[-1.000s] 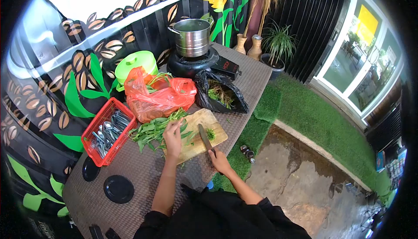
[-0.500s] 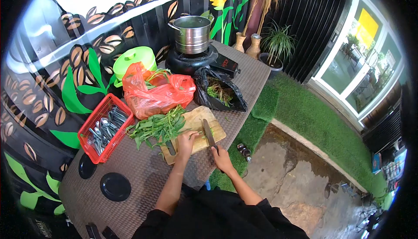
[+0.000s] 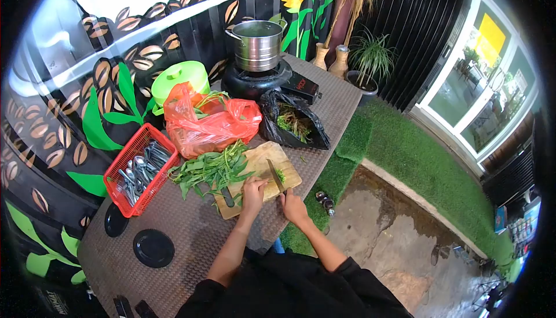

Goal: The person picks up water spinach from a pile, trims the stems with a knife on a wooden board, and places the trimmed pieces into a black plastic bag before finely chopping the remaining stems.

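My right hand (image 3: 294, 207) is wrapped round the handle of a kitchen knife (image 3: 275, 174), its blade pointing away over a wooden cutting board (image 3: 281, 154). Left of the blade, my left hand (image 3: 253, 196) is closed on the board, pinching thin green stems that its fingers mostly hide. Small chopped green bits (image 3: 280, 175) lie just right of the blade. A heap of long-leaved greens (image 3: 211, 170) covers the board's left edge and spills onto the table.
Behind the board are a red plastic bag (image 3: 208, 124) and a black bag of trimmings (image 3: 294, 124). A steel pot (image 3: 255, 48) stands on a stove (image 3: 255, 82). At left are a red basket of cutlery (image 3: 142, 170), a green lidded container (image 3: 180, 79) and black plates (image 3: 153, 248).
The knife has tilted slightly and shifted a little left, toward my left hand. My left hand has moved slightly right and nearer to me. More chopped bits show beside the blade.
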Motion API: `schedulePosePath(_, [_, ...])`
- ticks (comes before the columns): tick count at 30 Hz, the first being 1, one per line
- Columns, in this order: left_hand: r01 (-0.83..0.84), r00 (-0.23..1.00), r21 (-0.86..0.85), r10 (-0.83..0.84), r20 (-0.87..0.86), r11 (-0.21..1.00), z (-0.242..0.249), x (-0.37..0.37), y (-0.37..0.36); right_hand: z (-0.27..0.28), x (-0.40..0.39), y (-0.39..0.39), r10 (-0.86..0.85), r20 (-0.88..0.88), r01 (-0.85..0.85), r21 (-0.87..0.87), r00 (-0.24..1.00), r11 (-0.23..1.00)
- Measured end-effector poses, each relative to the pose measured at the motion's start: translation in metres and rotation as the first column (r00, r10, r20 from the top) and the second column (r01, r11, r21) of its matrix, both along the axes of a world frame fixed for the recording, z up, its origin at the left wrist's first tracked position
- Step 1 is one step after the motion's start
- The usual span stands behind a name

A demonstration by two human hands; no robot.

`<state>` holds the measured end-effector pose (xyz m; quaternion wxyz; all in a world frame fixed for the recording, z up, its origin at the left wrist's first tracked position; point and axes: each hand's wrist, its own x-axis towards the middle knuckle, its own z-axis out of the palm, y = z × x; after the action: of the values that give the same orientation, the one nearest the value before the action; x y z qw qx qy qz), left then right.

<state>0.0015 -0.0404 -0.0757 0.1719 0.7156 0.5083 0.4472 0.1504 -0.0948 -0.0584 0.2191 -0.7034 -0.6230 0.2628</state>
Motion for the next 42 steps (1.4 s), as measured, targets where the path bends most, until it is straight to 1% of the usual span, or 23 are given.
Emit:
schedulePosePath(2, [-0.012, 1.0, 0.005, 0.012, -0.009, 1.0, -0.004, 0.008, 0.002, -0.002, 0.008, 0.007, 0.065, 0.031, -0.065, -0.011, 0.997, 0.998])
schedulePosePath(4, [-0.062, 0.998, -0.024, 0.062, -0.022, 0.998, -0.007, 0.015, 0.003, 0.008, 0.01, 0.009, 0.08, 0.06, -0.078, -0.04, 0.995, 0.996])
schedulePosePath(5, [-0.06, 0.998, -0.026, 0.059, -0.02, 0.998, -0.009, 0.017, 0.002, 0.013, 0.009, 0.009, 0.1, 0.086, -0.094, -0.069, 0.991, 0.993])
schedulePosePath(8, [-0.097, 0.995, 0.013, 0.097, -0.037, 0.995, -0.01, 0.02, 0.0, 0.017, 0.009, 0.012, 0.117, 0.116, -0.103, -0.118, 0.986, 0.988])
schedulePosePath(11, [-0.096, 0.995, 0.046, 0.096, -0.009, 0.994, -0.014, 0.017, -0.001, 0.02, 0.007, 0.009, 0.106, 0.122, -0.093, -0.105, 0.987, 0.99])
schedulePosePath(13, [-0.099, 0.99, 0.088, 0.107, -0.092, 0.991, -0.013, 0.018, -0.003, 0.015, 0.002, 0.008, 0.094, 0.141, -0.078, -0.111, 0.986, 0.991])
schedulePosePath(15, [-0.108, 0.991, 0.098, 0.115, -0.071, 0.989, -0.014, 0.02, -0.001, 0.008, -0.003, 0.007, 0.08, 0.161, -0.062, -0.115, 0.984, 0.991])
schedulePosePath(17, [-0.117, 0.991, 0.107, 0.123, -0.049, 0.987, -0.016, 0.021, -0.001, -0.001, -0.005, 0.007, 0.105, 0.211, -0.089, -0.086, 0.972, 0.992])
schedulePosePath(19, [-0.134, 0.985, 0.119, 0.145, -0.089, 0.984, -0.012, 0.021, -0.003, 0.006, -0.006, 0.006, 0.113, 0.203, -0.094, -0.099, 0.973, 0.991])
schedulePosePath(21, [-0.133, 0.985, 0.095, 0.142, -0.099, 0.987, -0.01, 0.02, -0.003, 0.011, -0.003, 0.012, 0.123, 0.194, -0.103, -0.111, 0.973, 0.989])
schedulePosePath(23, [-0.13, 0.985, 0.067, 0.137, -0.108, 0.989, -0.01, 0.02, -0.004, 0.012, 0.009, 0.02, 0.181, 0.193, -0.17, -0.076, 0.964, 0.983])
schedulePosePath(26, [-0.09, 0.993, 0.04, 0.093, -0.072, 0.995, -0.01, 0.019, -0.003, 0.012, 0.013, 0.025, 0.191, 0.194, -0.181, -0.065, 0.962, 0.981])
schedulePosePath(27, [-0.091, 0.994, 0.029, 0.093, -0.056, 0.995, -0.009, 0.019, -0.004, 0.008, 0.01, 0.022, 0.19, 0.195, -0.181, -0.063, 0.962, 0.982])
schedulePosePath(29, [-0.094, 0.995, 0.021, 0.095, -0.041, 0.995, -0.009, 0.018, -0.002, -0.003, -0.006, 0.009, 0.069, 0.175, -0.059, -0.062, 0.982, 0.996])
schedulePosePath(30, [-0.098, 0.994, 0.021, 0.099, -0.035, 0.995, -0.01, 0.018, -0.002, 0.001, -0.016, 0.004, 0.021, 0.181, -0.002, -0.105, 0.983, 0.995])
schedulePosePath(34, [-0.104, 0.994, 0.032, 0.106, -0.036, 0.994, -0.01, 0.018, -0.001, -0.001, -0.018, 0.021, 0.05, 0.161, -0.037, -0.081, 0.986, 0.996])
schedulePosePath(36, [-0.105, 0.994, 0.015, 0.105, -0.041, 0.994, -0.009, 0.019, -0.003, 0.003, -0.008, 0.033, 0.096, 0.087, -0.093, -0.035, 0.992, 0.995])
schedulePosePath(39, [-0.114, 0.992, 0.007, 0.114, -0.044, 0.993, -0.007, 0.019, -0.003, -0.008, -0.007, 0.02, 0.071, 0.129, -0.07, -0.01, 0.989, 0.998])
schedulePosePath(40, [-0.119, 0.992, 0.013, 0.119, -0.045, 0.993, -0.007, 0.019, -0.002, 0.001, -0.015, 0.01, 0.019, 0.128, -0.013, -0.049, 0.992, 0.999])
schedulePosePath(41, [-0.122, 0.992, 0.016, 0.122, -0.038, 0.992, -0.008, 0.02, -0.002, 0.003, -0.02, 0.01, 0.022, 0.134, -0.016, -0.046, 0.991, 0.999])
schedulePosePath(42, [-0.126, 0.991, 0.024, 0.127, -0.045, 0.992, -0.008, 0.019, -0.002, 0.005, -0.024, 0.012, 0.023, 0.137, -0.012, -0.081, 0.99, 0.997])
